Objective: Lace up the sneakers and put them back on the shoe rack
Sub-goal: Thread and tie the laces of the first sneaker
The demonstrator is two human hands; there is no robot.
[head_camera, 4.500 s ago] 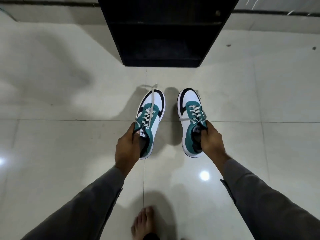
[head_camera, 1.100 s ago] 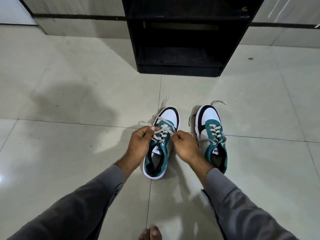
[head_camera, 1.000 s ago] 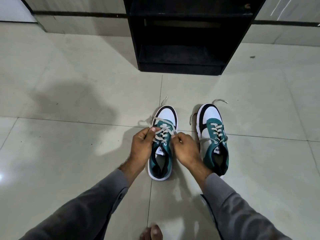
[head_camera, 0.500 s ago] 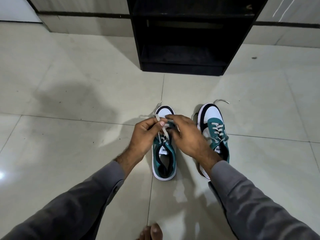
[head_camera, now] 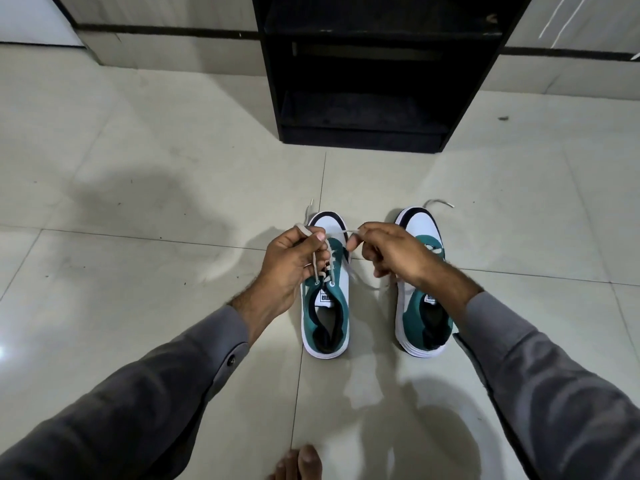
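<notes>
Two white, teal and black sneakers stand side by side on the tiled floor, toes pointing away from me. Over the left sneaker [head_camera: 325, 317] my left hand [head_camera: 291, 268] pinches one end of its pale lace [head_camera: 320, 268], and my right hand [head_camera: 391, 252] pinches the other end, pulled out to the right. The right sneaker [head_camera: 424, 317] sits untouched, its toe partly hidden by my right wrist, with a loose lace end [head_camera: 440, 202] trailing off the toe. The black shoe rack [head_camera: 374, 71] stands straight ahead, its shelves dark.
Pale floor tiles [head_camera: 138, 188] surround the sneakers. A wall with a dark stripe [head_camera: 166, 31] runs behind the rack. My bare toes [head_camera: 298, 462] show at the bottom edge. A small dark speck [head_camera: 503, 118] lies right of the rack.
The sneakers were carried, then set on the floor. In the last second both hands rose over the left sneaker's laces and drew apart, pulling the two lace ends outward.
</notes>
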